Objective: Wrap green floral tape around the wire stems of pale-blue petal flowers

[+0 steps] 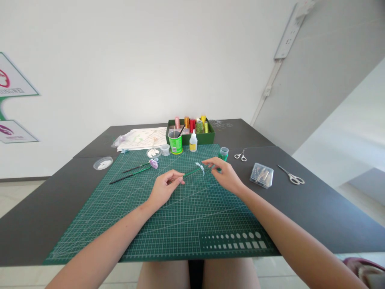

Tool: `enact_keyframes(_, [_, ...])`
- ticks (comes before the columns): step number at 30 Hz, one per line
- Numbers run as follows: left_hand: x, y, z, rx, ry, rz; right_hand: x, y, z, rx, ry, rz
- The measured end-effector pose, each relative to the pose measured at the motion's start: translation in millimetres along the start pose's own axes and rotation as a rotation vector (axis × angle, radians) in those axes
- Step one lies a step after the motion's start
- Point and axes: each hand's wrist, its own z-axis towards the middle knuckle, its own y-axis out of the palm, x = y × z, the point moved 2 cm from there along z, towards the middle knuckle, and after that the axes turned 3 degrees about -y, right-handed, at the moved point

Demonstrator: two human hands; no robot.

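My left hand (165, 185) pinches a thin green flower stem (191, 173) between thumb and fingers, above the cutting mat (144, 216). A pale blue petal piece (200, 168) spreads at the stem's far end. Beside that blue piece is my right hand (224, 171), its fingers partly stretched and apart. Whether a fingertip touches the petals, I cannot tell. Just behind my right hand stands a spool of green thread (223, 153), partly covered by it. To the left lie a lilac flower (154, 163) and dark-tipped green stems (132, 175) on the mat.
A green box (207, 139) of thread spools stands at the back, with a green can (175, 143) and glue bottle (193, 142) before it. Right are small scissors (241, 155), a clear case (261, 175) and larger scissors (291, 176). A dish (103, 163) sits left.
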Motion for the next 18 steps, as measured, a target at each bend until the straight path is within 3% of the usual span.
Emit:
enact_keyframes(8, [4.9,4.0,-0.1,-0.034,-0.094,-0.134,-17.6,4.3,-6.2,-0.18,0.241,0.469])
enact_keyframes(12, [4.3,5.0,-0.9,-0.03,-0.118,-0.173,-21.4,9.0,-7.8,-0.216,0.285,0.489])
enact_keyframes(18, [4.0,4.9,-1.7,-0.003,-0.144,-0.209,-15.2,14.5,-6.6,-0.083,0.354,0.376])
